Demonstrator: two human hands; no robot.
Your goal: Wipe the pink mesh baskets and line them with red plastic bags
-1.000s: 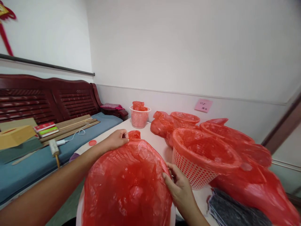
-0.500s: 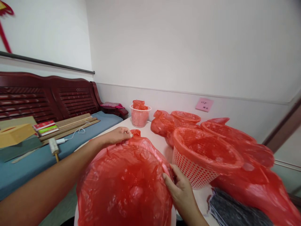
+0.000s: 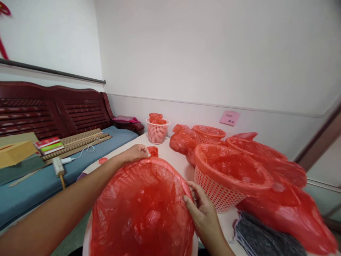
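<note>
Right in front of me a red plastic bag (image 3: 144, 213) lines a round basket (image 3: 87, 231), whose pale wall shows only at the lower sides. At the far rim, my left hand (image 3: 137, 153) pinches the bag's edge, with a small gathered tuft of film beside the fingertips. My right hand (image 3: 201, 208) grips the bag on the right side of the rim, thumb on the inside and fingers outside. The film is drawn smooth over the far rim and hangs wrinkled inside. The basket's base is hidden.
Close on the right stands a bag-lined basket (image 3: 221, 192). Behind it are a smaller lined basket (image 3: 209, 133) and loose red bags (image 3: 290, 213). A small white basket (image 3: 157, 133) sits at the back. A grey cloth (image 3: 266, 236) lies front right; a wooden bench (image 3: 55, 106) stands left.
The bag's edge is now tauter and smoother along the far and right rim. My right hand has shifted slightly up that rim; my left hand stays at the far edge.
</note>
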